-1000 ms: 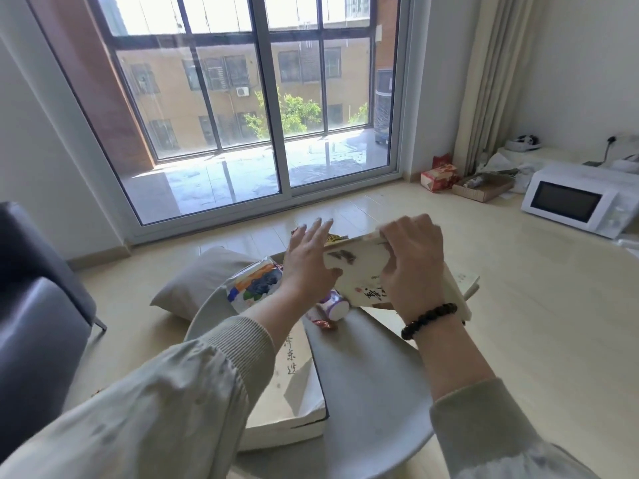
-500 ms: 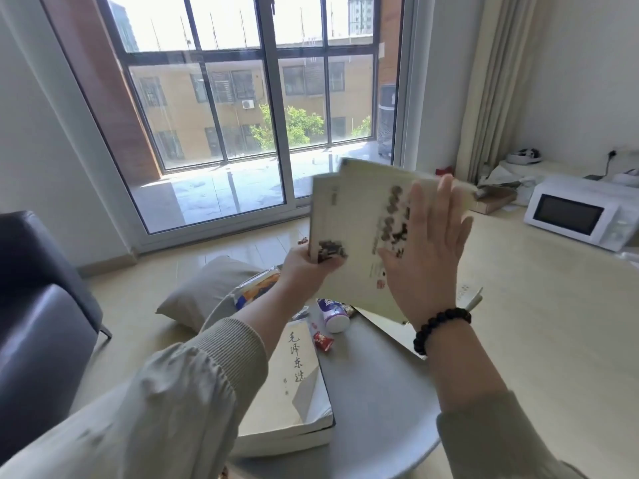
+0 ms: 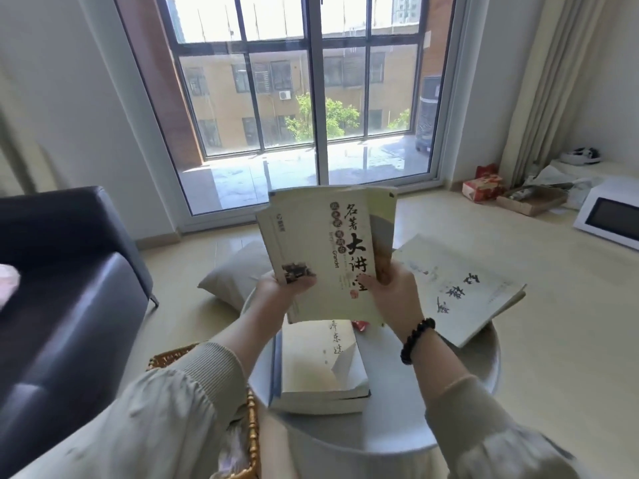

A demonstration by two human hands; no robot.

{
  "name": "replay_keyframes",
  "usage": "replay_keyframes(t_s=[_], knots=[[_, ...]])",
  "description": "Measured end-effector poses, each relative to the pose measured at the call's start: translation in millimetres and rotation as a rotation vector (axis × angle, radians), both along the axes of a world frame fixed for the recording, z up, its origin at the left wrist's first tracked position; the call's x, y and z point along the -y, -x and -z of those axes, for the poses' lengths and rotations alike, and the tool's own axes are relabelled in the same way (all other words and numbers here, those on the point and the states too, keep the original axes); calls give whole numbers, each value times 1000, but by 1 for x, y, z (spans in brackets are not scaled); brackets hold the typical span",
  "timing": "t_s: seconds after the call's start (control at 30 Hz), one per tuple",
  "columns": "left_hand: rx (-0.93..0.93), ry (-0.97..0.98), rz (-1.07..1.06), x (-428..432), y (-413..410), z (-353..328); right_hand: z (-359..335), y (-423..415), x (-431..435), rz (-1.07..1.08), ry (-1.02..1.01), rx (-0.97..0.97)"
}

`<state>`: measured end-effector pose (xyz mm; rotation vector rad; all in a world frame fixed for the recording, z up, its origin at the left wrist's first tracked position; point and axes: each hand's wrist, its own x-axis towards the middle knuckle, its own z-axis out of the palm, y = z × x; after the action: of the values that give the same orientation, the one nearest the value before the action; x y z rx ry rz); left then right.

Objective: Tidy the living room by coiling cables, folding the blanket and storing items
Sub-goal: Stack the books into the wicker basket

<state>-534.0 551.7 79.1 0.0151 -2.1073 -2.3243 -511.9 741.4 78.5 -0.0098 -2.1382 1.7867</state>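
Observation:
I hold a pale book point(image 3: 321, 247) with black Chinese lettering upright above the round grey table point(image 3: 390, 433). My left hand point(image 3: 281, 292) grips its lower left edge, thumb on the cover. My right hand point(image 3: 394, 292) grips its lower right edge together with a second thin book point(image 3: 382, 223) behind it. A thick white book point(image 3: 320, 364) lies flat on the table under my hands. Another pale book point(image 3: 460, 288) lies at the table's right edge, overhanging it.
A dark sofa point(image 3: 58, 288) stands at the left. A woven basket point(image 3: 252, 426) sits by the table's near left side. A grey cushion point(image 3: 238, 274) lies on the floor beyond the table. A white microwave point(image 3: 612, 212), a cardboard tray point(image 3: 532, 200) and a red box point(image 3: 482, 186) line the right wall.
The book has come up from lying on the table to standing upright before me. My right hand went from flat against the cover to gripping the lower right edge.

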Motion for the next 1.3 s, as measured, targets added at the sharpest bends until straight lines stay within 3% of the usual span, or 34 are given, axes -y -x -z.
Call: replay_keyframes(t_s=[0.13,0.5,0.67,0.83,0.97,1.17,1.3], knots=[[38,-21,-74,18,-12,7,12,-3,21,-80,13,15],[2,163,-132,47,-21,16,33,-6,46,-285,194,121],[46,249,-54,52,-23,21,61,-7,41,-313,-122,352],[14,265,-55,52,-27,25,62,-8,41,-187,-280,366],[23,216,-96,47,-24,20,67,-14,38,-134,-618,487],[146,93,-186,63,-27,15,69,-22,19,-200,-499,858],[224,14,-173,71,-36,19,69,-24,12,-171,-433,914]])
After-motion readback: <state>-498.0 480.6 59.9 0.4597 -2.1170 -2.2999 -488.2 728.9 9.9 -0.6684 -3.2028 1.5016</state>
